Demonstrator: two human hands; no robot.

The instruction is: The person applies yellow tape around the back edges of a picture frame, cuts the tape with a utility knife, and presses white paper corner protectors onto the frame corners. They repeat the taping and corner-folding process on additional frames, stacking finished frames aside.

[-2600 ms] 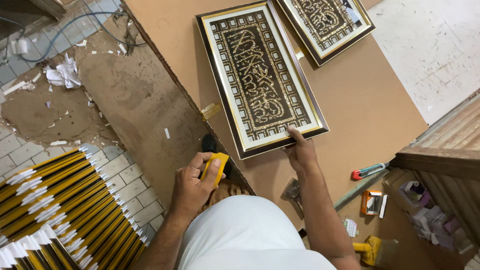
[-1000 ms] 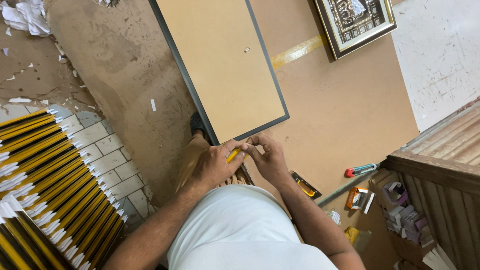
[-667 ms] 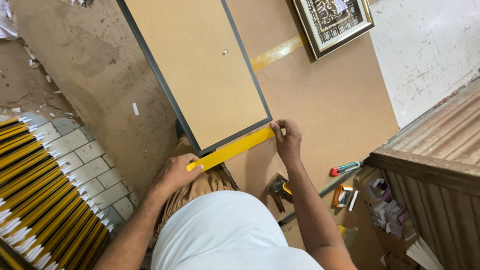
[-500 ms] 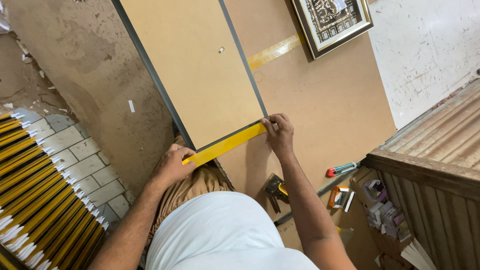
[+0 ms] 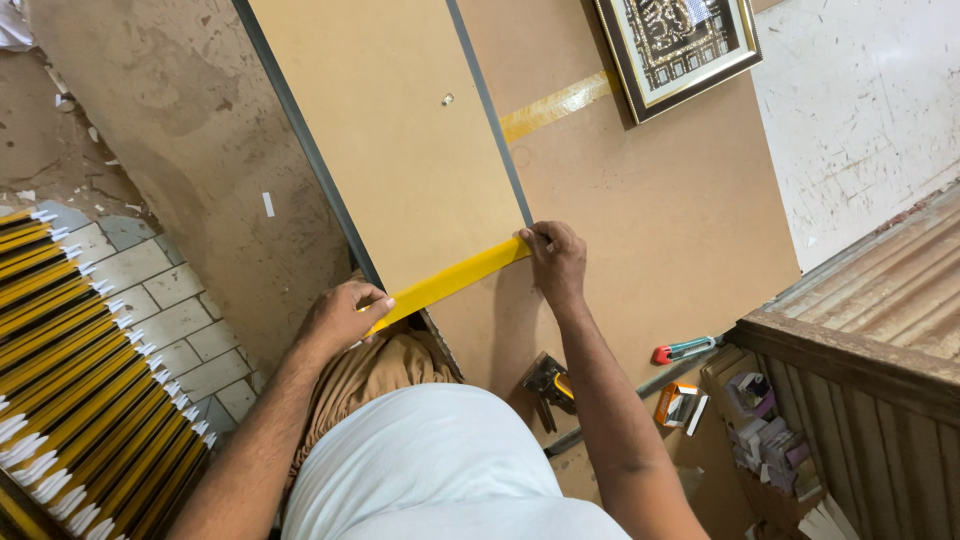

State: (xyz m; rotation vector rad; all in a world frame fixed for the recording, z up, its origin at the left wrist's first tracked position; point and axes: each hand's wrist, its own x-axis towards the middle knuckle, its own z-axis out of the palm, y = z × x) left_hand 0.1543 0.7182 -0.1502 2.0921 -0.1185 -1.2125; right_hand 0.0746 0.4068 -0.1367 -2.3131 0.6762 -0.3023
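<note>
**A:** ok so closest in, what are your hands doing?

**B:** Your left hand (image 5: 338, 318) is sitting at the near left corner of the face-down frame (image 5: 390, 150), fingers curled and closed, pinching one end of the yellow tape (image 5: 452, 281). Your right hand (image 5: 556, 262) is pressing the other end down at the frame's near right corner, fingers bent and shut against the tape. The strip is running tight between the two hands, lying along the frame's near edge.

**A:** and what's lying around you?

**B:** By your right forearm a stapler (image 5: 549, 385) with a yellow body is resting on the brown board (image 5: 650, 220). Just past it there's a cutter (image 5: 684, 350) with a red tip and a teal handle, plus a small orange box (image 5: 678, 404). On your left, a stack of gold and black mouldings (image 5: 80, 370) is lying over the tiled floor.

**A:** farther out?

**B:** The frame's plain back is stretching away from you, dark rim around it, a small fitting showing near its middle. Beyond, a framed gold artwork (image 5: 678, 42) is lying face up at the board's far end.
</note>
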